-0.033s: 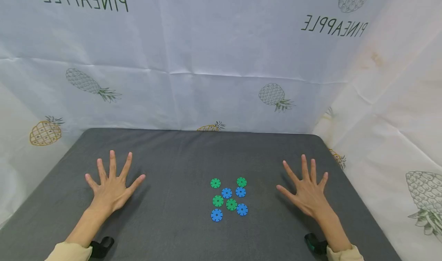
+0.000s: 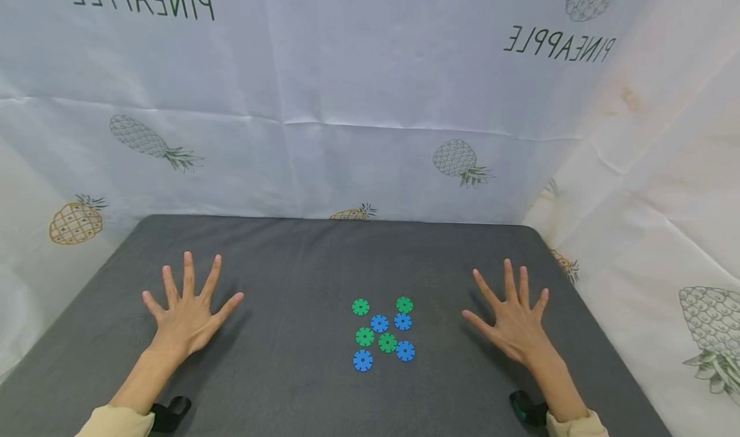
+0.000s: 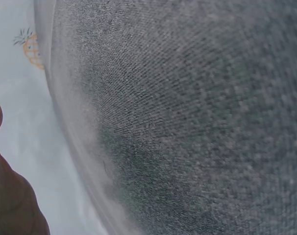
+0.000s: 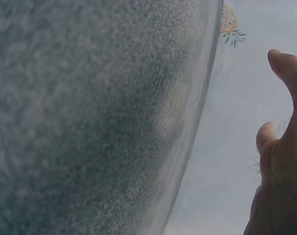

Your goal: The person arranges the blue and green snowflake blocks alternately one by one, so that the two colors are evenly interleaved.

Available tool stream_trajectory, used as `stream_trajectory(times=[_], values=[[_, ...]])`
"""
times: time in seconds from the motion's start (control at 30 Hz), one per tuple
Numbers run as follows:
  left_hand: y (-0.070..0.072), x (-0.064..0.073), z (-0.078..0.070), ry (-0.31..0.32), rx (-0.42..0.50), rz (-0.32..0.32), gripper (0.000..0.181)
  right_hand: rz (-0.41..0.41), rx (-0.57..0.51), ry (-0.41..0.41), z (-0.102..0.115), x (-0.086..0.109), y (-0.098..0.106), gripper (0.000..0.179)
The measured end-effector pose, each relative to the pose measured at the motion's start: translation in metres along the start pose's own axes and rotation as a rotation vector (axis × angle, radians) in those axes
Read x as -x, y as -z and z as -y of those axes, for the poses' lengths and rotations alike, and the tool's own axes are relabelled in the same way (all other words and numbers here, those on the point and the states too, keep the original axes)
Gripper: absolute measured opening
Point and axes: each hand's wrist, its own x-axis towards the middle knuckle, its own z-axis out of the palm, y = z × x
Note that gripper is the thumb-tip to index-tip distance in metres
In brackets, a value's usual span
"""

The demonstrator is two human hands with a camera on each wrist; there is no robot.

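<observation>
looking forward and down over a dark grey table (image 2: pixel 289 270): lying flat near the table's middle, slightly to the right, eight small notched discs — four green discs (image 2: pixel 365 337) and four blue discs (image 2: pixel 379 323), in a loose, uneven cluster. over the table's left part, a left hand (image 2: pixel 182 321), back of the hand up, all five fingers straight and fanned wide, thumb angled inward toward the table's middle; holding nothing, well apart from the discs. over the table's right part, a right hand (image 2: pixel 516 324), likewise spread wide with thumb turned inward; holding nothing, also well apart from the discs. beside both hands, soft shadows on the table — whether any fingertip touches the surface, cannot tell. toward the table's near side, cream sleeves (image 2: pixel 117 422) and, at each wrist, a black device (image 2: pixel 169 415). behind the table's far edge, a white curtain (image 2: pixel 347 58) printed with pineapples and the mirrored word "pineapple". in both wrist views, dim parts of each hand, apart from the table's edge.
</observation>
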Motion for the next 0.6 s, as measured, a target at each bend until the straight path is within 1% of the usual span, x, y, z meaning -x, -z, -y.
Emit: stream_trajectory(times=[0.27, 0.6], values=[[-0.0006, -0.0017, -0.0035, -0.005, 0.0, -0.005, 0.087, -0.014, 0.001, 0.007, -0.0011, -0.0001, -0.0008, 0.081], [-0.0026, -0.0008, -0.0073, -0.048, -0.013, 0.01, 0.088, -0.013, 0.001, 0.022, 0.0006, 0.0039, -0.0049, 0.081]])
